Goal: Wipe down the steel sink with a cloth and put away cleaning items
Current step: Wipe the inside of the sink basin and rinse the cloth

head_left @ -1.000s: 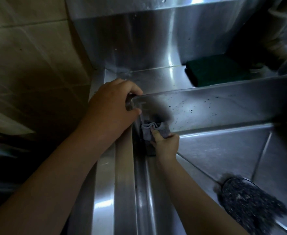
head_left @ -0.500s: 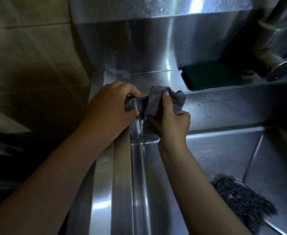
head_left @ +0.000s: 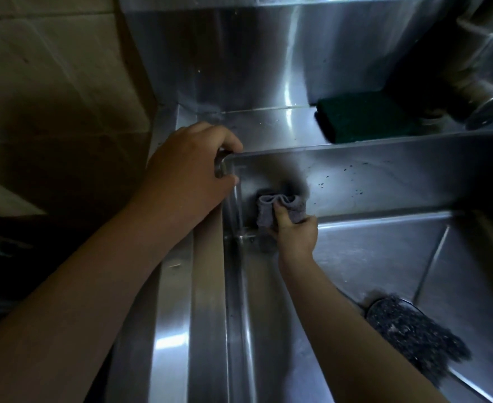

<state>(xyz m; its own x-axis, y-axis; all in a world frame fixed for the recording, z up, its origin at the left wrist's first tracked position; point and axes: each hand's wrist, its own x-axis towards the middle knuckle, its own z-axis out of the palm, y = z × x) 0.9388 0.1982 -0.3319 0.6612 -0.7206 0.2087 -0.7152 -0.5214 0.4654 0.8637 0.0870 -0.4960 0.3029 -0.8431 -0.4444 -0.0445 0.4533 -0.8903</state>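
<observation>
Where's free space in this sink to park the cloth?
Back ledge between left hand and green pad is bare. So is the basin floor between right hand and the dark scrubber. Crowded: back-left corner, where left hand grips the rim beside the cloth.

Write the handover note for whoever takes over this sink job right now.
Left-hand grip: holds the sink by its back-left rim corner.
Right-hand grip: pinches the grey cloth and presses it to the inner back wall near that corner.
Things: the green pad lies on the back ledge. The dark scrubber lies on the basin floor.
Done: wiping is under way at the corner.
Left: dark specks dot the back wall to the right of the cloth. Wipe the rest, then put away the pad, scrubber and cloth.
</observation>
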